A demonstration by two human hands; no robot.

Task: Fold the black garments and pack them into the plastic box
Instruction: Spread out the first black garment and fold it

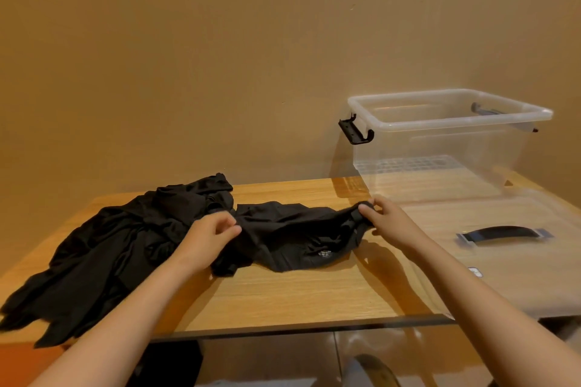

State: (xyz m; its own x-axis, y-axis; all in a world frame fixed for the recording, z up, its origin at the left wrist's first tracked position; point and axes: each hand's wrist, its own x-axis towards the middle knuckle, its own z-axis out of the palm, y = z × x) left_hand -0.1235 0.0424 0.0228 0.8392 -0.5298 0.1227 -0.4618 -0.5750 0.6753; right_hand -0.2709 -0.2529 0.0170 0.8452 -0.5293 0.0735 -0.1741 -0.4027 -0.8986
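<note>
A small black garment (295, 236) lies crumpled in the middle of the wooden table (283, 295), stretched between my hands. My left hand (209, 237) pinches its left edge with curled fingers. My right hand (385, 218) grips its right end, fingers curled round the cloth. A pile of black garments (113, 248) is heaped on the left part of the table and hangs over the front left edge. The clear plastic box (440, 148) stands open and empty at the back right, with black latches on its ends.
The box's clear lid (503, 258) with a dark handle lies flat on the table's right side, in front of the box. A tan wall stands right behind the table. Below the front edge a tiled floor shows.
</note>
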